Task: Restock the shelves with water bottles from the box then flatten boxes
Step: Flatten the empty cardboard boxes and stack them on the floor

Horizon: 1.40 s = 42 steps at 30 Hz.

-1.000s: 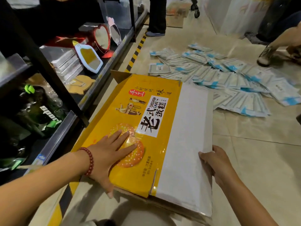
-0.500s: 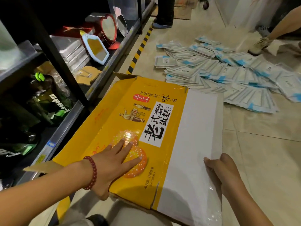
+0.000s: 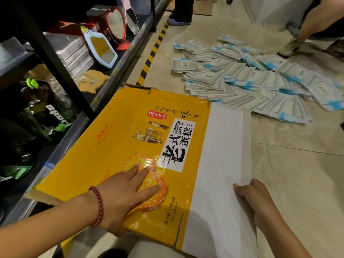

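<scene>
A flattened yellow and white chicken cake box (image 3: 130,138) lies across the frame's centre on the tiled floor (image 3: 297,174). The left hand (image 3: 126,194), fingers straight, presses its yellow panel at lower left. The right hand (image 3: 255,196), lower right, grips its white edge.

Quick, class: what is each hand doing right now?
Left hand: open, pressing flat on the yellow box.
Right hand: gripping the box's white edge.

Bare forearms, no sleeves; red bead bracelet (image 3: 97,206) on L wrist.
</scene>
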### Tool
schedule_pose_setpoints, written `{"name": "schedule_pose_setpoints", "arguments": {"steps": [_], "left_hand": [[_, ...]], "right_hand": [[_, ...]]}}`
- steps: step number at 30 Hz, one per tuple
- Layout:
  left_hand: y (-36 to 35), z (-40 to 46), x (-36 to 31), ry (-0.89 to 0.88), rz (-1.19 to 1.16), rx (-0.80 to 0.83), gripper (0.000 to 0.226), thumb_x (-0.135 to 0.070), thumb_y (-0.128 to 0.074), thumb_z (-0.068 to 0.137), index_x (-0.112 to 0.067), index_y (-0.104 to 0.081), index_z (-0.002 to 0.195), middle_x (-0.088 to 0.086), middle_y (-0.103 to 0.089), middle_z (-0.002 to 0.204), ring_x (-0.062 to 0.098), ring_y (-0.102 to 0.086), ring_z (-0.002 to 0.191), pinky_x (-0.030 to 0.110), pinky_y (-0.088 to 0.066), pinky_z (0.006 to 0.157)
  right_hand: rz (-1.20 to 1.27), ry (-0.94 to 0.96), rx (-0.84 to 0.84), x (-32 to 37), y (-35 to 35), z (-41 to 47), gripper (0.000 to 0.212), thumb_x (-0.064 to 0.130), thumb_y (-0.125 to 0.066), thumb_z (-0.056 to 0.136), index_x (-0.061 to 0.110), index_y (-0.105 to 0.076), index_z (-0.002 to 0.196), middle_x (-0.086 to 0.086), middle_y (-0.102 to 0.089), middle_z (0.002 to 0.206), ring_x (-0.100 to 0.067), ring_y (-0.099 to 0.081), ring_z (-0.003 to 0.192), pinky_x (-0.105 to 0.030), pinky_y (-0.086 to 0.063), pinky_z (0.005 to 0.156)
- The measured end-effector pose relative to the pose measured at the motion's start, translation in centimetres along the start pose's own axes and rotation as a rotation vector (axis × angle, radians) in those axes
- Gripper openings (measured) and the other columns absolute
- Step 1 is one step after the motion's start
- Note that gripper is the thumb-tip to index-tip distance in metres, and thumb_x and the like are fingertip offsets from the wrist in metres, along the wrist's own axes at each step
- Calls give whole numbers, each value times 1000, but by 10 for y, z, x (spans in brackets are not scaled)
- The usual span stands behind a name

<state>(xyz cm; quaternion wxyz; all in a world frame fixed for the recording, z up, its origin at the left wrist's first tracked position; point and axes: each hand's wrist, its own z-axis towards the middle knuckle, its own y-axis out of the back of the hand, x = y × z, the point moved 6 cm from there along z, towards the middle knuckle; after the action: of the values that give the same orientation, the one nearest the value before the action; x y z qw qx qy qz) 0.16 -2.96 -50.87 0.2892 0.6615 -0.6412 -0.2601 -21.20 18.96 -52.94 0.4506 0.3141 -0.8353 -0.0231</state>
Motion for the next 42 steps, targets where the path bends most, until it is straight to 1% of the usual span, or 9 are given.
{"name": "schedule_pose_setpoints", "arguments": {"steps": [6, 9, 13, 18, 21, 24, 29, 34, 42], "left_hand": [[-6, -3, 9, 16, 32, -50, 122, -60, -69, 67, -44, 29, 138, 12, 29, 153, 37, 18, 142, 48, -13, 114], [-3, 3, 12, 27, 46, -92, 124, -63, -67, 66, -42, 33, 137, 14, 30, 152, 40, 20, 141, 49, -14, 115], [-4, 15, 7, 51, 52, -123, 124, -66, -65, 66, -41, 32, 138, 16, 29, 152, 42, 20, 140, 50, -14, 114], [-8, 33, 1, 4, 69, -292, 118, -83, -50, 49, -37, -3, 147, 24, -10, 155, 49, -14, 139, 61, -30, 105], [-30, 65, -7, -116, 4, -130, 129, -80, -65, 54, -46, 27, 138, 7, 39, 147, 31, 35, 135, 59, 12, 109], [-35, 95, -16, -159, 11, -76, 125, -79, -65, 56, -50, 22, 140, -4, 46, 142, 30, 39, 134, 60, 14, 109], [-42, 136, -11, -11, -51, -55, 119, -73, -65, 64, -42, 16, 146, 4, 32, 152, 35, 22, 141, 56, -5, 116], [-74, 163, 2, 96, -175, -35, 109, -69, -60, 74, -33, 9, 150, 6, 21, 156, 33, 11, 145, 52, -15, 116], [-139, 168, 66, 470, -410, -101, 98, -69, -51, 79, -29, 3, 151, 10, 7, 159, 32, -1, 146, 45, -21, 116]], "right_hand": [[55, -33, -3, -9, -11, 6, 24, -2, -57, 86, 8, -43, 71, -10, -53, 78, -24, -51, 69, -31, -34, 56], [43, -32, -19, -2, -12, 19, 5, -3, -58, 83, -3, -53, 86, -16, -60, 89, -29, -55, 76, -33, -42, 63], [23, 13, -33, 6, -7, 36, 10, -2, -60, 83, -2, -54, 92, -14, -62, 92, -28, -57, 77, -31, -44, 64], [-47, 66, -45, -7, 2, 54, 7, 2, -61, 85, 1, -55, 88, -14, -63, 91, -28, -59, 79, -31, -44, 63], [-57, 73, -42, -20, -1, 64, 12, 3, -59, 85, 3, -58, 97, -10, -64, 90, -25, -60, 78, -30, -43, 62], [-90, 70, -37, -42, -6, 68, 18, 4, -60, 84, 10, -58, 102, -5, -66, 95, -22, -62, 82, -31, -47, 66], [-286, 111, -88, -82, -27, 65, 24, 14, -63, 81, 21, -55, 103, 3, -64, 95, -22, -63, 86, -36, -51, 77], [-479, 104, -172, -109, -47, 72, 35, 24, -59, 90, 6, -50, 120, -9, -60, 109, -31, -59, 101, -28, -40, 71], [-594, -36, -152, -163, -31, 88, 47, 30, -73, 81, -1, -53, 111, -15, -59, 102, -28, -54, 88, -34, -43, 73]]}}
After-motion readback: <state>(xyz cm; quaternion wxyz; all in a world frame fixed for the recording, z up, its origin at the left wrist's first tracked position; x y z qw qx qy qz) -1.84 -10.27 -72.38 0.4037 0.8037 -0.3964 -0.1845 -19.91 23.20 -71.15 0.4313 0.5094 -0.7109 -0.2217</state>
